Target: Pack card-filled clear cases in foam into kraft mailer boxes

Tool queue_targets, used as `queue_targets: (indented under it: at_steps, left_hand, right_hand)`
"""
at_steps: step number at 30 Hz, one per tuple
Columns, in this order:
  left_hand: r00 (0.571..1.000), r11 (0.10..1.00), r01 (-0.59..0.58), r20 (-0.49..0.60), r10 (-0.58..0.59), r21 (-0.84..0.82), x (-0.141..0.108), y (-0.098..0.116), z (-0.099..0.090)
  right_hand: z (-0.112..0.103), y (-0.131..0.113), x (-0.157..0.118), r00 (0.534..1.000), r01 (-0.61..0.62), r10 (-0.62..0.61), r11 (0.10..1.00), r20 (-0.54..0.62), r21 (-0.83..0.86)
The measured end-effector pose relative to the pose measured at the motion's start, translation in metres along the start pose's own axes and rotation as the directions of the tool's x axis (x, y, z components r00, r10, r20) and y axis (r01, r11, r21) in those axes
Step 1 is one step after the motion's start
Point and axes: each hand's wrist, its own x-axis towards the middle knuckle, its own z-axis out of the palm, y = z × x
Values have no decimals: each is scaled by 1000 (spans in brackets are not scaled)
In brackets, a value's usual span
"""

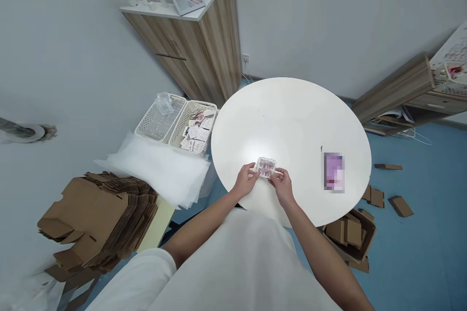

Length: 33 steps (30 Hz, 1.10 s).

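A small clear plastic case [266, 167] with pinkish pieces inside is at the near part of the round white table [288, 121]. My left hand [246, 180] grips its left edge between thumb and fingers. At the right edge, my right hand [282, 184] has its thumb and fingers closed on the same case. Whether the case rests on the tabletop or is slightly raised, I cannot tell. Farther right on the table lies a purple, pixelated rectangular item [333, 172], apart from both hands.
Left of the table are a basket of printed cards [196, 129], a basket with clear plastic [160, 116], white sheets [156, 165] and stacked flat cardboard [98, 218]. A cardboard box [350, 235] stands below the table's right edge. A wooden cabinet [204, 48] stands behind.
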Motion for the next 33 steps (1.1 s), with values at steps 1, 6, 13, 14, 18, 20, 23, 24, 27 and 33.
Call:
queue_targets:
  at_steps: [1, 6, 13, 14, 18, 20, 23, 24, 27, 33]
  left_hand:
    - [1000, 1000, -7, -8, 7, -5, 3, -1, -8]
    - [1000, 1000, 1, -8, -1, -24, 16, -17, -55]
    - [986, 986, 141, -100, -132, 93, 48, -45, -114]
    - [984, 983, 155, -105, -144, 101, 53, -49, -120]
    - [980, 972, 184, -104, -170, 147, 70, -59, -137]
    - [979, 965, 198, -92, -184, 171, 76, -62, -141]
    - [974, 958, 224, -65, -216, 181, 80, -65, -145]
    - [973, 957, 231, -54, -225, 177, 81, -66, -146]
    - [970, 960, 241, -31, -239, 145, 79, -67, -148]
    - [959, 960, 276, -77, -272, 43, 73, -65, -146]
  right_hand:
    - [10, 0, 3, 1000, 4, -4, 1000, 7, -11]
    - [65, 7, 22, 1000, -3, 5, 995, 23, -96]
    - [140, 29, 57, 999, 17, -6, 933, 31, -359]
    - [147, 32, 62, 999, 26, -14, 925, 35, -378]
    - [168, 41, 79, 999, 32, -28, 883, 15, -469]
    - [174, 45, 84, 1000, 21, -22, 864, 4, -502]
    - [178, 48, 87, 1000, 7, -1, 868, 12, -496]
    - [178, 48, 87, 1000, 1, 9, 873, 18, -488]
    - [179, 49, 83, 999, -23, 38, 889, 22, -458]
    - [181, 47, 73, 995, -95, 86, 925, -40, -369]
